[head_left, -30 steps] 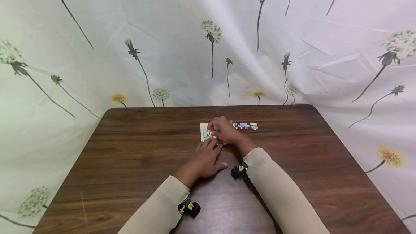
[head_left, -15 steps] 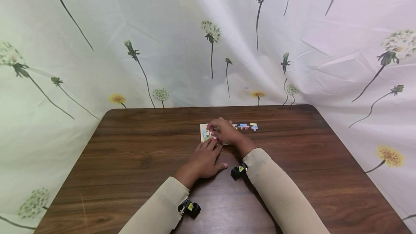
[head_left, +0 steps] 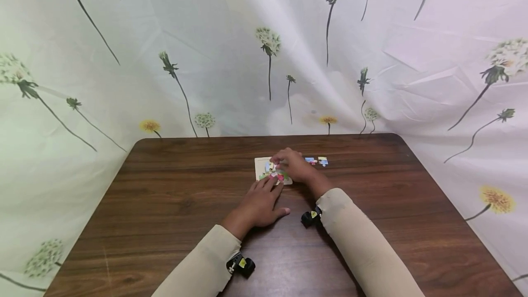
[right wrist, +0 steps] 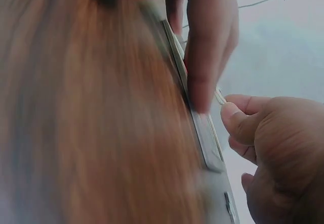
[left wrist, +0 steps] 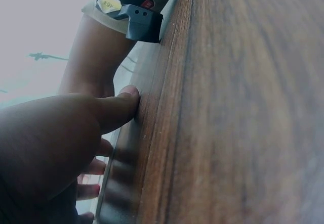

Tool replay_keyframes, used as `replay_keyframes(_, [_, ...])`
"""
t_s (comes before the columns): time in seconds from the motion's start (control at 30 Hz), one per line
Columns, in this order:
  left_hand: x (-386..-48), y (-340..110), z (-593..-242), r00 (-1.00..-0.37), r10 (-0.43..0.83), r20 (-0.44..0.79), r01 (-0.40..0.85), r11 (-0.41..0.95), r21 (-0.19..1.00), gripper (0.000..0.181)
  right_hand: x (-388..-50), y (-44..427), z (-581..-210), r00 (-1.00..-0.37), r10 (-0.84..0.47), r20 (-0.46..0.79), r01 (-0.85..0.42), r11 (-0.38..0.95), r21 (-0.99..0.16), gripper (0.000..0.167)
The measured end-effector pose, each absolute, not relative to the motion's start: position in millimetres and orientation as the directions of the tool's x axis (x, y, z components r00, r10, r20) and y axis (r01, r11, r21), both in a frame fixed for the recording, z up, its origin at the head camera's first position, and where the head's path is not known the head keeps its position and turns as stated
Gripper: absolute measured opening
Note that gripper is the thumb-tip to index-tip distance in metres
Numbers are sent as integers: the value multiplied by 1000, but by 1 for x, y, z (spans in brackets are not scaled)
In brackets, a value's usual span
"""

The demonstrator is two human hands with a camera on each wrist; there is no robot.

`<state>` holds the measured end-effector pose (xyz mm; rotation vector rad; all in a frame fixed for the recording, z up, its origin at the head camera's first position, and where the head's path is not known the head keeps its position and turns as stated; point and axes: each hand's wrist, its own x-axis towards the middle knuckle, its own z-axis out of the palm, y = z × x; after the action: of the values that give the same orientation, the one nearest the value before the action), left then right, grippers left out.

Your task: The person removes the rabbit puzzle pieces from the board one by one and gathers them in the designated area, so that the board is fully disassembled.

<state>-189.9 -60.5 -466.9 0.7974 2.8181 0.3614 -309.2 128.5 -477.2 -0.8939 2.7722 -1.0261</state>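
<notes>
2 bare hands were at a thin puzzle board (head_left: 260, 165), near the far edge of the table (head_left: 185, 214), at 12 o'clock from the person. Right hand (head_left: 296, 166) sat at the board's 3 o'clock side, thumb and forefinger narrowed in a pinch on a thin piece (right wrist: 220, 97); couldn't see its printed face. Left hand (head_left: 257, 205) lay at 7 o'clock, fingers straight, slightly spread, tips on the board's 6 o'clock edge, gripping nothing. 2 loose pieces (head_left: 323, 162) lay beyond the right hand, at about 3 o'clock.

Risks, my read: pinch was edge-on, so the piece could slip or land skewed. Tabs pressed slightly off could ride up on neighbours or pop them out. Tabletop looked smooth, so the board could skate if the left fingertips came off. Right knuckles could knock the loose pieces out of line. Right fingers also blocked sight of part of the board.

Materials: board flat, pale-bordered; wood or card, couldn't tell. Pieces thin, knobbed, printed blue, yellow, pink. Table dark wood-grain, faint sheen, rounded far corners. Backdrop cloth (head_left: 231, 58) at 12 o'clock, creased, dandelion print. Sleeves (head_left: 367, 242) matte beige, black wrist cameras (head_left: 308, 220) strapped on.
</notes>
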Motion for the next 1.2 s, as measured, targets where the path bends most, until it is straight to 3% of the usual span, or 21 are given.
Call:
replay_keyframes(0.7, [-188, -60, -467, -841, 533, -98, 491, 826, 276, 81, -302, 184, -480, -843, -482, 238, -524, 639, -563, 21])
replay_keyframes(1.2, [-188, -60, -465, -839, 534, -98, 490, 823, 288, 81, -299, 211, -484, -866, -459, 197, -481, 663, -573, 17])
